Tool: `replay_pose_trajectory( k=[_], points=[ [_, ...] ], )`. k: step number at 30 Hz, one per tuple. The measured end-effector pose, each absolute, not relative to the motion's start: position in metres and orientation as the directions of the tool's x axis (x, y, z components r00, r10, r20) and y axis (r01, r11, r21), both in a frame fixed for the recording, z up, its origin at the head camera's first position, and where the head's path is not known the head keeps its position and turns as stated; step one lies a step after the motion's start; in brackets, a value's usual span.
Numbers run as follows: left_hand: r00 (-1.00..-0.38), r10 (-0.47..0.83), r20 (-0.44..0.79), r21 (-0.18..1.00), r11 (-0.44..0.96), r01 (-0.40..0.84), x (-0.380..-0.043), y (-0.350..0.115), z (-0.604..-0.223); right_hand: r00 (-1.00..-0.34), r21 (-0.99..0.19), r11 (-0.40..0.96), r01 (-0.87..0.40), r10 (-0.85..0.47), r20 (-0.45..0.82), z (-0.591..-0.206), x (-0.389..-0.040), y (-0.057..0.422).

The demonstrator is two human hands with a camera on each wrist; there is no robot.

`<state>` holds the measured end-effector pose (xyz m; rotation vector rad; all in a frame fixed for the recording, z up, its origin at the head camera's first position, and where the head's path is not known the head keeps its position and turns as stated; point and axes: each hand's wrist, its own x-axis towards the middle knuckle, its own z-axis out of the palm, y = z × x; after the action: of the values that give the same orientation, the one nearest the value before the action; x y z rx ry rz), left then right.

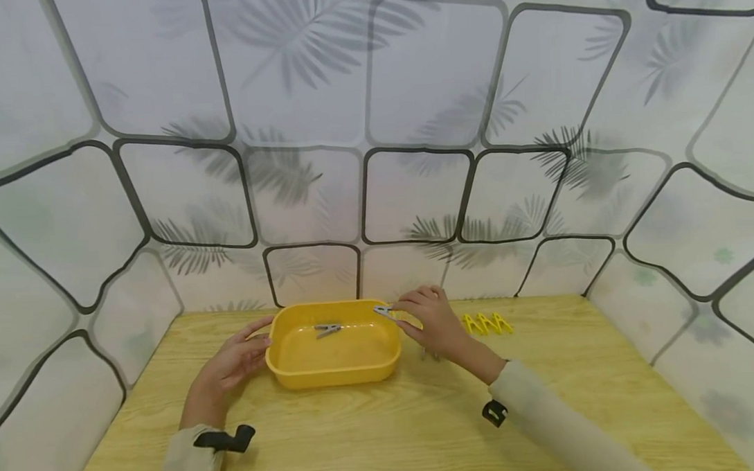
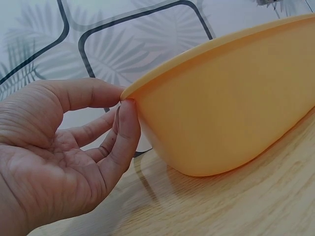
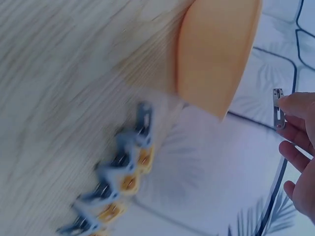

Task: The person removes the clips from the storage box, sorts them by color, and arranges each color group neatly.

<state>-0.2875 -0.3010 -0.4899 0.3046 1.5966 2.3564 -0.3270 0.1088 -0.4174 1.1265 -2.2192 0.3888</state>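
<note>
In the head view a yellow plastic basin [image 1: 332, 377] stands on the table, with grey clothespins [image 1: 328, 329] lying inside it. My left hand [image 1: 234, 360] is at its left side; in the left wrist view the thumb and a finger pinch the basin's rim [image 2: 206, 49]. Above the right rim, my right hand [image 1: 433, 322] holds a grey clothespin [image 1: 383, 311] between thumb and fingertips. That clothespin [image 3: 278, 109] also shows in the right wrist view, apart from the basin.
Right of the basin stands a row of yellow clothespins [image 1: 487, 323]. A blurred row of grey clothespins [image 3: 110, 172] shows in the right wrist view, mostly covered by my right arm in the head view. A patterned curtain [image 1: 413, 192] encloses the wooden table [image 1: 359, 430] behind and at both sides.
</note>
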Motion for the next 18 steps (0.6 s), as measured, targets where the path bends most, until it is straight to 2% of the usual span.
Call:
replay_pose_trajectory(
  k=[9,18],
  points=[
    [-0.944,0.331,-0.011,0.948,-0.298,-0.116,-0.288,-0.299,-0.488,-0.533,-0.011,0.674,-0.739,-0.576,0.62,-0.425,-0.33,0.171],
    [-0.934,0.356,0.013,0.931,-0.345,-0.118,-0.287,-0.301,-0.488,-0.553,0.068,0.732,-0.677,-0.568,0.61,-0.436,-0.332,0.223]
  ],
)
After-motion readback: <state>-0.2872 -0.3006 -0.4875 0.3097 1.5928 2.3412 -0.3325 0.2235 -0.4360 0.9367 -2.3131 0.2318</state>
